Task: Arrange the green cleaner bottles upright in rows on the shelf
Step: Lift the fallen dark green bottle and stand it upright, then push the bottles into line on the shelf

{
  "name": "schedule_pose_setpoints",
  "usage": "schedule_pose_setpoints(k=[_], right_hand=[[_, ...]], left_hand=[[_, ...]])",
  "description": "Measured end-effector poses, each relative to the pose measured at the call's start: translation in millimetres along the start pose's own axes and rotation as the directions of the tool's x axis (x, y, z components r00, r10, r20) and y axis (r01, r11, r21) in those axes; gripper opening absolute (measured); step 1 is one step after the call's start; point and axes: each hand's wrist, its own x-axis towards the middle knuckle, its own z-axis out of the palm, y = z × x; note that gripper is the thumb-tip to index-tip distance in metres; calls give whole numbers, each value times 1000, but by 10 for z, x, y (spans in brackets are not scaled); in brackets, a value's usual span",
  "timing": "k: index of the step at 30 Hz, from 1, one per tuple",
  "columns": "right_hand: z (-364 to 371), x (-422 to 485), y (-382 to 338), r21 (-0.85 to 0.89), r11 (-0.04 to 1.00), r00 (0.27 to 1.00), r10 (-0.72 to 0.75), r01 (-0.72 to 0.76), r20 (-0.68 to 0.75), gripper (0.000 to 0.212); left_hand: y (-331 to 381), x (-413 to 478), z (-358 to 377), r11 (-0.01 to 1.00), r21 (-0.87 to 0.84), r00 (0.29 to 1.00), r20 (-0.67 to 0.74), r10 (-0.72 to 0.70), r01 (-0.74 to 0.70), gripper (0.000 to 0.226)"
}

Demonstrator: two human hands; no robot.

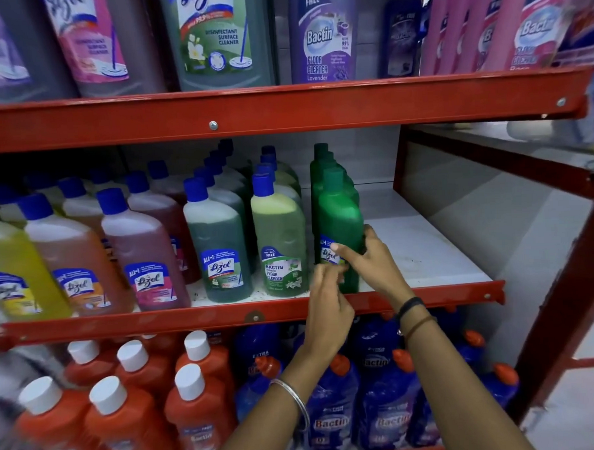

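A solid green cleaner bottle [339, 219] with a green cap stands upright at the front of the middle shelf [422, 253]. More green bottles stand in a row behind it. My right hand [368, 259] wraps its lower right side over the label. My left hand [330, 312] touches the bottle's base at the lower left, fingers curled against it. To the left stand rows of translucent green bottles with blue caps, a Bactin row [281, 239] and a Lizol row [218, 242].
White shelf surface lies bare to the right of the green row. Pink, orange and yellow bottles [79, 254] fill the left of the shelf. Red shelf rails [258, 315] run front. Large bottles stand above; orange and blue bottles [330, 407] stand below.
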Motion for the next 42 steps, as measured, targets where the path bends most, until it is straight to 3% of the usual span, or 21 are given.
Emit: schedule_pose_setpoints(k=[3, 8, 11, 16, 25, 27, 28, 30, 32, 34, 37, 40, 42], right_hand=[[-102, 59, 57, 125, 992, 995, 0, -11, 95, 31], [-253, 116, 126, 220, 975, 986, -23, -14, 166, 33], [-205, 73, 166, 256, 966, 989, -16, -22, 148, 22], [-23, -40, 276, 201, 977, 997, 72, -75, 23, 33], [-19, -188, 340, 193, 977, 995, 100, -95, -15, 40], [76, -263, 293, 176, 982, 973, 109, -73, -201, 39], [128, -338, 264, 157, 987, 932, 86, -32, -352, 35], [267, -555, 166, 114, 985, 832, -48, 132, -552, 26], [428, -731, 89, 63, 963, 856, -202, 262, -475, 25], [636, -811, 22, 56, 960, 940, -255, 274, -229, 36], [896, -721, -70, 65, 994, 995, -94, 92, 29, 52], [1030, -562, -144, 105, 993, 996, 40, -48, 73, 61], [1053, -456, -162, 160, 983, 996, 79, -85, 44, 64]], left_hand=[[7, 87, 17, 998, 12, 996, -57, -66, 67, 64], [-21, 217, 8, 981, -3, 980, 48, -195, 195, 75], [-38, 252, -29, 972, -15, 967, 102, -233, 235, 85], [-119, 207, -46, 980, 89, 958, 209, -195, 180, 107], [-101, -8, -105, 987, 134, 967, 229, -113, 84, 105], [-86, -35, -148, 990, 78, 983, 133, -127, 118, 92], [-91, -45, -173, 992, 35, 992, -7, -123, 123, 78], [-105, -83, -298, 994, -37, 935, -337, -108, 101, 46], [-160, -68, -451, 991, -101, 879, -460, -129, 92, 38], [-240, -7, -599, 978, -161, 892, -411, -189, 133, 45], [-335, 96, -692, 963, -176, 950, -203, -237, 202, 51], [-392, 171, -745, 965, -131, 968, -78, -240, 228, 57], [-412, 207, -778, 967, -95, 969, -46, -242, 237, 75]])
